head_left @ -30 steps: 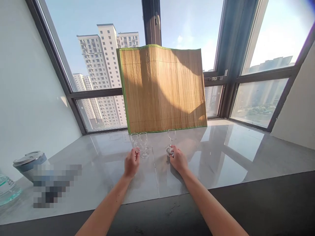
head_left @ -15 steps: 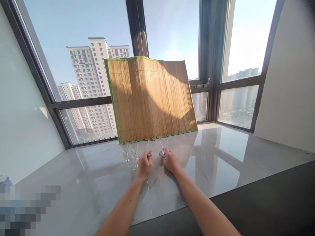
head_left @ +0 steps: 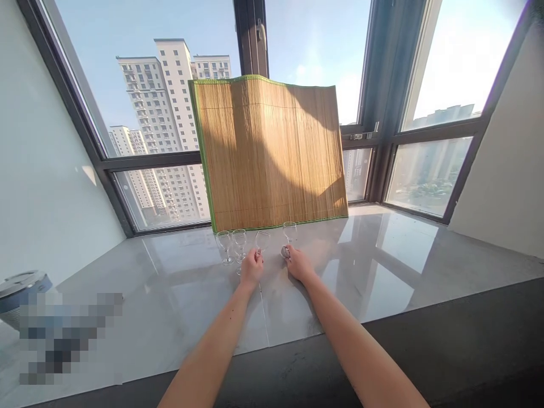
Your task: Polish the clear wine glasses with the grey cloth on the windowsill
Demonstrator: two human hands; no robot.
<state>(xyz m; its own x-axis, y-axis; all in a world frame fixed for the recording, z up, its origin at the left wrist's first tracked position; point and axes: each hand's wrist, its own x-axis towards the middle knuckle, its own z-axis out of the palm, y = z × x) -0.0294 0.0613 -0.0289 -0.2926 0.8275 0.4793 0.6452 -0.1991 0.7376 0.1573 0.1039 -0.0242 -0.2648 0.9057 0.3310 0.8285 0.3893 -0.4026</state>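
My left hand (head_left: 252, 265) is closed around the stem of a clear wine glass (head_left: 262, 240), whose bowl tilts to the right above my fingers. My right hand (head_left: 299, 263) is closed at the lower part of another clear stemmed glass (head_left: 290, 229). A shiny greyish round shape (head_left: 285, 252) shows at the right fingertips; whether it is the glass's foot or a separate thing I cannot tell. Just left of my left hand, two more clear glasses stand upright side by side, the outer glass (head_left: 223, 240) and the inner glass (head_left: 239, 238), the latter's foot partly behind my hand.
A bamboo mat (head_left: 272, 153) with green edging leans upright against the window behind the glasses. Everything stands on a glossy grey stone sill (head_left: 178, 317) with a dark front edge. A grey-blue round container (head_left: 25, 283) sits at the far left, beside a blurred-out patch.
The view has tilted down and shifted, bringing the container at left into sight. Both hands keep their grips; the right hand's greyish round shape has turned more upright.
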